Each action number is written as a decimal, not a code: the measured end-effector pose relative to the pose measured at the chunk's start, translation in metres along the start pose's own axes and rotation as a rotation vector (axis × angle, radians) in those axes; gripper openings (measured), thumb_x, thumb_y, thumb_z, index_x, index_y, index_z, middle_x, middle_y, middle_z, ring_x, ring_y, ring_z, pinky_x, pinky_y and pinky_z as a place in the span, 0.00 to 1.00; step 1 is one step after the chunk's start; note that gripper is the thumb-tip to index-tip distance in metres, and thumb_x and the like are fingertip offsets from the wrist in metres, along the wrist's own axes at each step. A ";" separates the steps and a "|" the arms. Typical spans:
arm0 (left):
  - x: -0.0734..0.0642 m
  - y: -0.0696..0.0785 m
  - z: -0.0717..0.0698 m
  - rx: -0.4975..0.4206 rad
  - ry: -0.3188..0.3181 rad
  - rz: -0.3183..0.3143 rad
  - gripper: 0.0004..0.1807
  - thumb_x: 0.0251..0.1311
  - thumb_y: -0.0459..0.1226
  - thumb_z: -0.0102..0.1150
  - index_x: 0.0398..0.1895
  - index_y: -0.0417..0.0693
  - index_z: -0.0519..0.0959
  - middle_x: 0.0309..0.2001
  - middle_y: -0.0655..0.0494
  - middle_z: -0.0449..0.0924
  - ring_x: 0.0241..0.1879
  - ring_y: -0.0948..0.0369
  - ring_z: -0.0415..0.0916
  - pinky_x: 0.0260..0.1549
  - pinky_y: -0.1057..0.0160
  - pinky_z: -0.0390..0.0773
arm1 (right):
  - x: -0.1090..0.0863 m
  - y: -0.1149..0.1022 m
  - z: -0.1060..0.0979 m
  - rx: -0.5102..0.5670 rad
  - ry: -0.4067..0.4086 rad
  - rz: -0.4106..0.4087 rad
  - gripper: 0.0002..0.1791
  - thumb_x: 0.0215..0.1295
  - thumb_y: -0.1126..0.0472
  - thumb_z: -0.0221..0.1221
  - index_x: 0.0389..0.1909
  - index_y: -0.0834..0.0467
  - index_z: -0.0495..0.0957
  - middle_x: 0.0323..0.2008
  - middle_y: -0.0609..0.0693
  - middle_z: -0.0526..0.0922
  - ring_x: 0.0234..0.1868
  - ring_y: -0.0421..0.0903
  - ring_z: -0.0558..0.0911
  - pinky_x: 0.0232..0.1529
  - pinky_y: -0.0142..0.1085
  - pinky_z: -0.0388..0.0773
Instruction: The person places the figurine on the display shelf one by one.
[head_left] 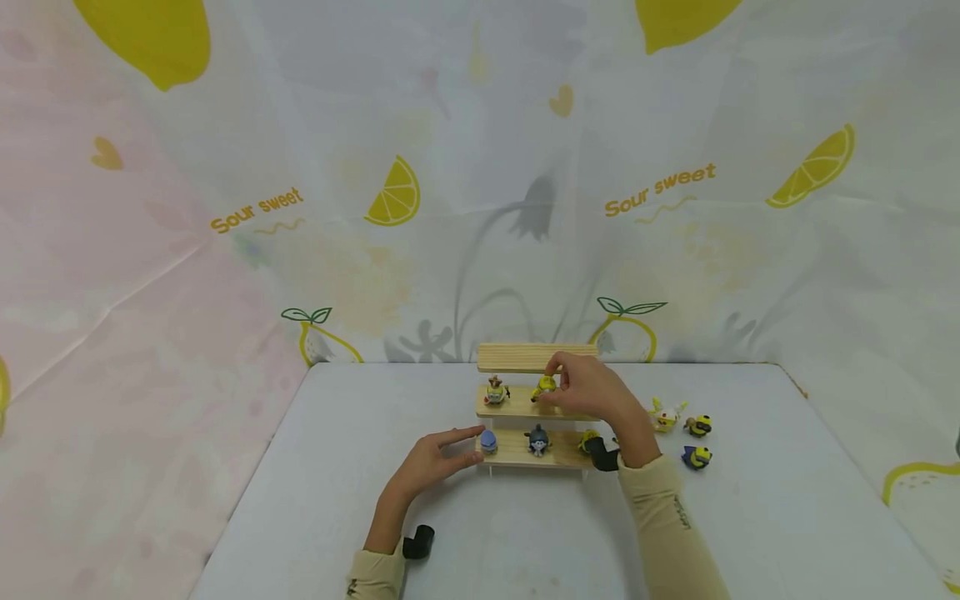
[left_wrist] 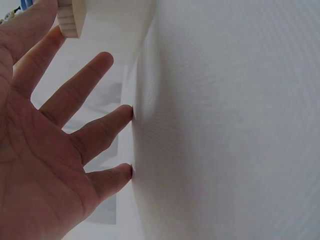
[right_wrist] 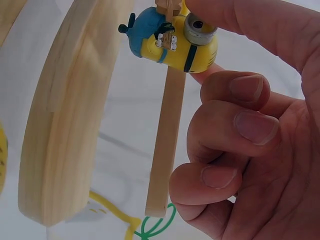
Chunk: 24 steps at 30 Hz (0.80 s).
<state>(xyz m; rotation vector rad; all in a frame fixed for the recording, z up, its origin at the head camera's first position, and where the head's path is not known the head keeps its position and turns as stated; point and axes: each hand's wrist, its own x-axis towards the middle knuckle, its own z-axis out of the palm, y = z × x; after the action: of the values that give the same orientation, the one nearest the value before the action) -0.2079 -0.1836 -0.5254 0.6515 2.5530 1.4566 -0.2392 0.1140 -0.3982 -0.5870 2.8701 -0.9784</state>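
My right hand (head_left: 596,390) pinches a yellow minion figurine (right_wrist: 175,50) in blue overalls between thumb and forefinger, its other fingers curled in the right wrist view. In the head view this figurine is over the middle tier of a wooden display shelf (head_left: 517,404). My left hand (head_left: 429,460) is at the left end of the bottom tier with its fingers straight and spread. In the left wrist view its forefinger meets the shelf's end (left_wrist: 72,20), and two fingertips touch the white surface. A blue-capped figurine (head_left: 488,441) stands beside that hand.
A figurine with a brown top (head_left: 495,390) stands left on the middle tier. Below are a grey figurine (head_left: 537,439) and a yellow one (head_left: 587,440), partly covered by a black wrist piece (head_left: 602,456). Several more figurines (head_left: 697,457) sit on the white table (head_left: 360,400) at right.
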 end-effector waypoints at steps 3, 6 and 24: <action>0.000 0.000 0.000 0.004 0.000 0.003 0.27 0.60 0.53 0.66 0.62 0.60 0.79 0.60 0.63 0.77 0.65 0.53 0.69 0.63 0.42 0.66 | 0.002 -0.001 0.003 -0.007 -0.002 0.006 0.19 0.56 0.54 0.72 0.44 0.59 0.79 0.21 0.46 0.74 0.21 0.43 0.71 0.23 0.37 0.70; 0.000 0.000 0.000 0.004 0.001 -0.010 0.26 0.60 0.53 0.66 0.62 0.61 0.79 0.60 0.63 0.77 0.65 0.53 0.68 0.63 0.42 0.66 | 0.004 -0.002 0.005 -0.020 -0.001 0.004 0.19 0.55 0.53 0.72 0.43 0.58 0.79 0.21 0.46 0.74 0.22 0.43 0.72 0.23 0.37 0.70; 0.000 0.001 0.000 0.005 -0.001 -0.030 0.26 0.59 0.53 0.67 0.61 0.62 0.80 0.60 0.64 0.77 0.66 0.52 0.67 0.64 0.41 0.64 | 0.008 -0.006 0.011 -0.071 -0.015 0.025 0.20 0.56 0.52 0.72 0.44 0.56 0.78 0.22 0.44 0.76 0.22 0.42 0.74 0.22 0.36 0.70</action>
<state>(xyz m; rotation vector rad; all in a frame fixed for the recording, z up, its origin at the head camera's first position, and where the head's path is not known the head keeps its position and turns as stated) -0.2077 -0.1829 -0.5244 0.6113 2.5553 1.4404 -0.2425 0.1001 -0.4030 -0.5590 2.9019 -0.8675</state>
